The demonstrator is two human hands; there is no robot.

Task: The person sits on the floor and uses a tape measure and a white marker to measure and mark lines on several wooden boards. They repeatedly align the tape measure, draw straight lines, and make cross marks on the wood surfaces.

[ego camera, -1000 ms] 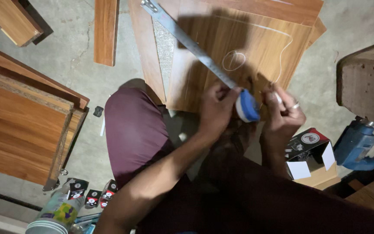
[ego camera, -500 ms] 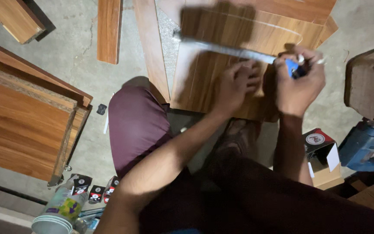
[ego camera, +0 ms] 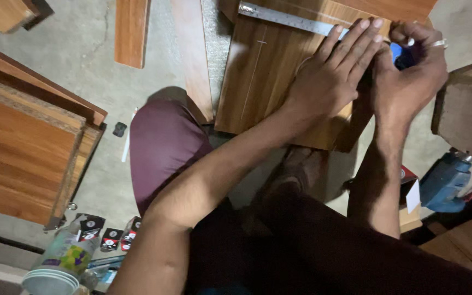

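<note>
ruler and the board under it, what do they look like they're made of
The ruler looks like bare metal: thin, flat, silver-grey, with a dull sheen and fine graduation marks. The board under it, pressed by the left hand, looks like wood-grain laminate, smooth and warm brown. Similar panels nearby show a coarse pale edge, which suggests a particleboard core.

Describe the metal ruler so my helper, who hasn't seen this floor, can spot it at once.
Find the wood-grain board lying on the concrete floor in front of the crouching person. Along its far edge lies the metal ruler, with the left hand pressed flat over one end. It is the only thin, silvery, marked strip among brown wooden pieces.
</note>
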